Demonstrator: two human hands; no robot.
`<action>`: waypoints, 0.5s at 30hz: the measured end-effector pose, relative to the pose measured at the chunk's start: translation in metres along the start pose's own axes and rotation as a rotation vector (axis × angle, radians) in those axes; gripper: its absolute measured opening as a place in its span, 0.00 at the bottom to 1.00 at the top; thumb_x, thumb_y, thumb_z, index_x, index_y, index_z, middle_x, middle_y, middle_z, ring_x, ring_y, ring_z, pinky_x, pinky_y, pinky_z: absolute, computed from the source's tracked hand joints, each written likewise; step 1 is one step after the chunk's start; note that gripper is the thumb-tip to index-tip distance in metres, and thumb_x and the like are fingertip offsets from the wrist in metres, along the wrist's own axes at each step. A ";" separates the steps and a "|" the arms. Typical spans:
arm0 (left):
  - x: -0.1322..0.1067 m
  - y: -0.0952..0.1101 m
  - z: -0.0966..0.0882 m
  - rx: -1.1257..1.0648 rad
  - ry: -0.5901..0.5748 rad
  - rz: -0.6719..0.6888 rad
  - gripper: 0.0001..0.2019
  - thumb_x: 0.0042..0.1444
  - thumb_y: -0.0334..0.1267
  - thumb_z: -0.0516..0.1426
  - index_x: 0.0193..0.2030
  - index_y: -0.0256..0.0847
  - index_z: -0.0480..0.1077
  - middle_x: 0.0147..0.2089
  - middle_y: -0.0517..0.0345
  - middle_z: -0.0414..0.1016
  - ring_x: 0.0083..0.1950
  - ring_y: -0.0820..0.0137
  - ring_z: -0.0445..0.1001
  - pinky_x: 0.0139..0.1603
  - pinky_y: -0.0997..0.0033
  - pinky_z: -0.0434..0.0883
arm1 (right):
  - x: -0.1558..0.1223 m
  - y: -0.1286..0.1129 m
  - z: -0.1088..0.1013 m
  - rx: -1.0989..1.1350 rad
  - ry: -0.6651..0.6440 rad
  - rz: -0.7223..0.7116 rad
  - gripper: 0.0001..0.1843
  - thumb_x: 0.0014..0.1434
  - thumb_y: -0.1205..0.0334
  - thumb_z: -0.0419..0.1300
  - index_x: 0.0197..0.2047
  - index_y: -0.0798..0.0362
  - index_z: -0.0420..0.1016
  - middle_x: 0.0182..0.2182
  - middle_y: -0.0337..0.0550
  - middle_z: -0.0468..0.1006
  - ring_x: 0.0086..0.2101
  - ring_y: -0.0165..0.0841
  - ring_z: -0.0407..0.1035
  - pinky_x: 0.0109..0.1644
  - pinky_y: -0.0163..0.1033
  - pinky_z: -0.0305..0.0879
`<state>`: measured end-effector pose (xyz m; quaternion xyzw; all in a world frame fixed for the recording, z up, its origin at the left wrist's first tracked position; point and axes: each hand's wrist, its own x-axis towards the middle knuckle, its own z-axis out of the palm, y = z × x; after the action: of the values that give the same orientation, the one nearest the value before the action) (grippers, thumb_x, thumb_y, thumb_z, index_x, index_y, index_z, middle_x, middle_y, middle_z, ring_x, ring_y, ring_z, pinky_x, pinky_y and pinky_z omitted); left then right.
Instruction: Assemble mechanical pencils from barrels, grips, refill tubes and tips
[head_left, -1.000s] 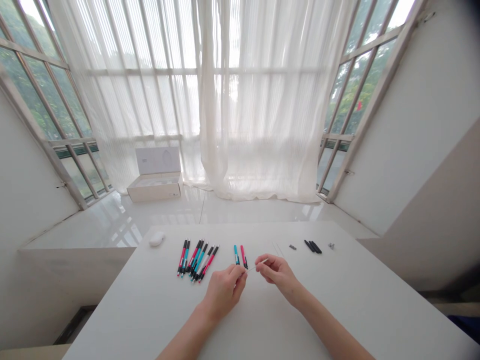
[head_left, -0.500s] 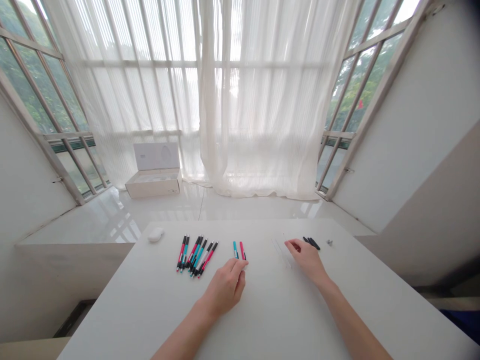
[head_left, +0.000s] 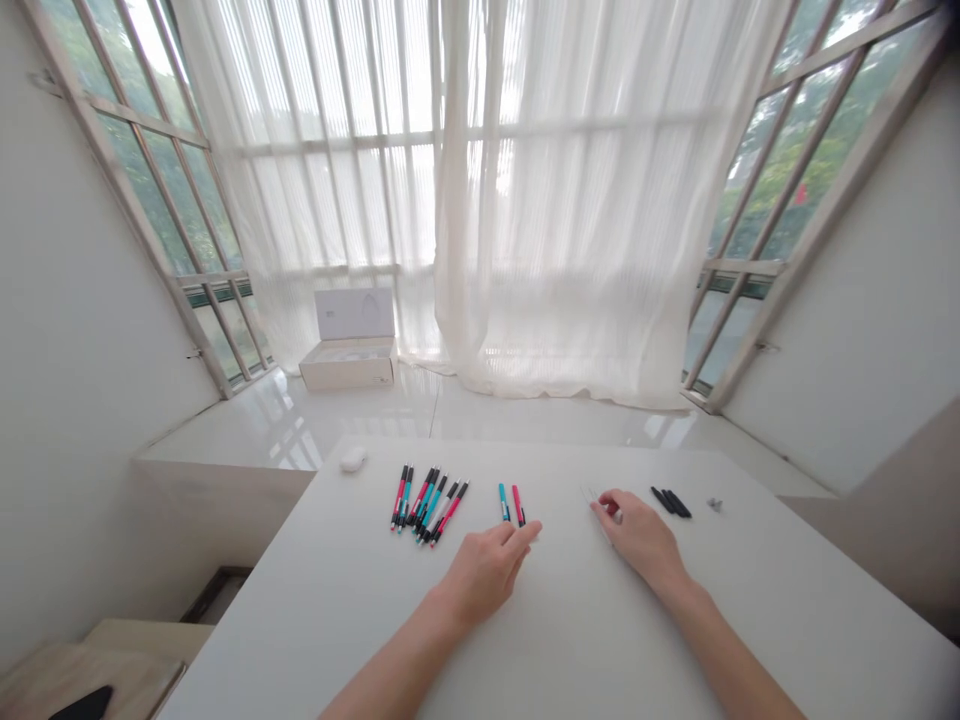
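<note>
My left hand [head_left: 487,572] rests over the table just in front of a teal pen barrel [head_left: 504,502] and a pink pen barrel [head_left: 518,504]. Its index finger stretches past the pink one's near end, and nothing shows in its grasp. Farther right, my right hand [head_left: 643,540] has thumb and forefinger bent into a pinch on thin clear sticks [head_left: 590,495], whose middle is hidden behind the fingers. Several black pieces [head_left: 670,502], short and slim, lie beyond that hand, with small grey bits [head_left: 715,505] to their right.
Several assembled pens [head_left: 427,505] in pink, teal, white and black lie left of my left hand. A white rounded case [head_left: 353,459] sits at the table's far left corner. On the sill behind stands an open white box [head_left: 349,365] beside the sheer curtain [head_left: 562,300].
The view has turned left, so everything appears farther right. My right hand has moved left over the clear sticks. The left hand's fingers have straightened and shifted slightly right of the pink barrel.
</note>
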<state>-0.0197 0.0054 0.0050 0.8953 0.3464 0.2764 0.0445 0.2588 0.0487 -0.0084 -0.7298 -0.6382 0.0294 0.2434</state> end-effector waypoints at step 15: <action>-0.001 0.000 0.004 -0.019 -0.043 -0.003 0.17 0.68 0.34 0.42 0.60 0.42 0.58 0.40 0.53 0.76 0.36 0.67 0.76 0.33 0.72 0.71 | -0.010 -0.019 0.002 0.034 -0.031 -0.085 0.08 0.59 0.62 0.52 0.35 0.50 0.73 0.31 0.39 0.77 0.30 0.32 0.69 0.31 0.35 0.56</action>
<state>-0.0182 0.0055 0.0010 0.9001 0.3439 0.2605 0.0609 0.2391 0.0410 -0.0050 -0.6972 -0.6718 0.0412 0.2468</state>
